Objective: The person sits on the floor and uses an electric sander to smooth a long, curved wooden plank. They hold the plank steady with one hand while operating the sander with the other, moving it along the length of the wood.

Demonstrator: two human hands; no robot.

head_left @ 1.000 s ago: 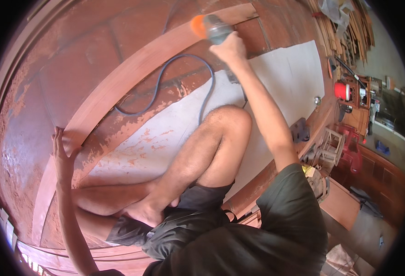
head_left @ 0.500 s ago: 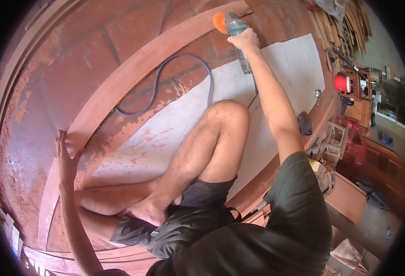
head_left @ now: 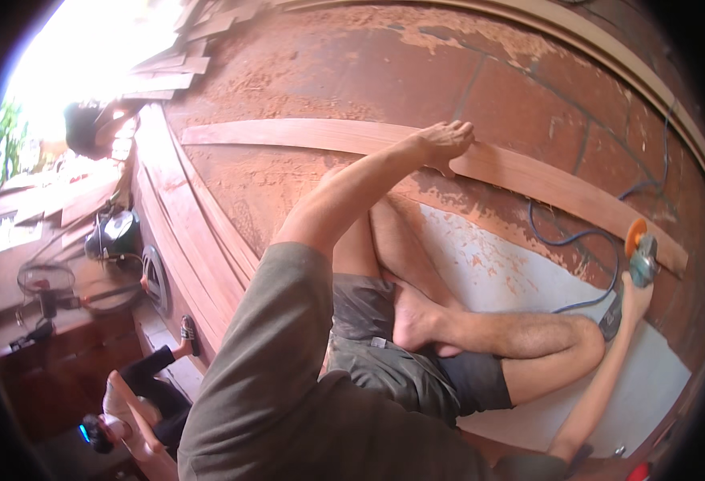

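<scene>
The plank (head_left: 545, 172) runs from upper left to right of the frame. At upper centre the left hand (head_left: 447, 144) lies across it, fingers extended. At right, the right hand (head_left: 636, 300) grips the sander (head_left: 645, 261), its orange disc (head_left: 634, 237) by the plank's end, perhaps touching.

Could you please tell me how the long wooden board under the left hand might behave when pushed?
The wooden board will probably stay fairly stiff, since it looks like solid timber. Its long, narrow shape may let the ends swing. Lying flat, it seems unlikely to roll.
</scene>
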